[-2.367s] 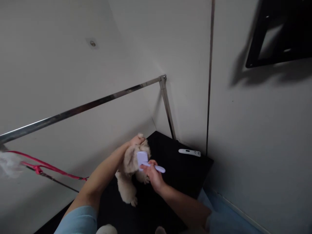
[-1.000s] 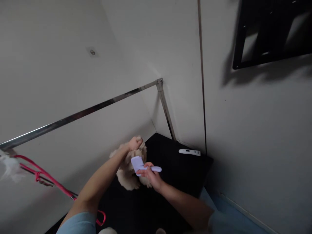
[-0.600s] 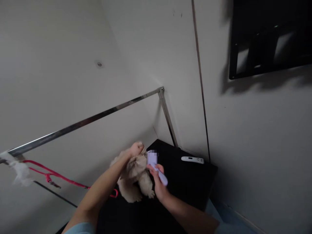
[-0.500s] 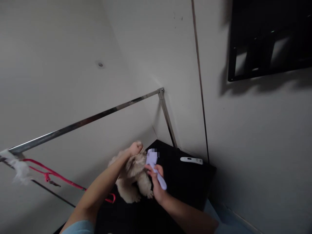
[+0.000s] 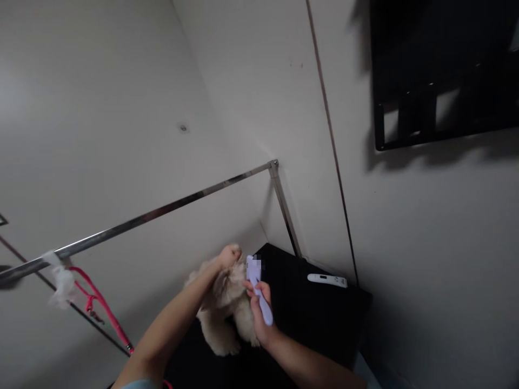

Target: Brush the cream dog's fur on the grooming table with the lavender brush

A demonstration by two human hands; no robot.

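A fluffy cream-coloured dog (image 5: 221,337) is on the black table (image 5: 308,319), its front legs toward me. My left hand (image 5: 230,256) is closed on the fur at the top of the dog's head. In my right hand (image 5: 263,302) is a light purple pet brush (image 5: 265,313), gripped by its handle with the head pointing up. The brush head is beside the dog's head, on its right side; blurring over its tip hides the bristles, and I cannot tell if it touches the fur.
White clippers (image 5: 327,280) lie near the table's back right edge. A metal grooming bar (image 5: 170,208) spans above the dog, with a pink leash (image 5: 101,302) and a whitish wrap (image 5: 62,283) hanging at its left. A black rack (image 5: 430,119) is on the right wall.
The view has shifted, so the scene sits lower and mostly farther right. The brush is slightly more upright beside the dog's head. Both hands keep their hold.
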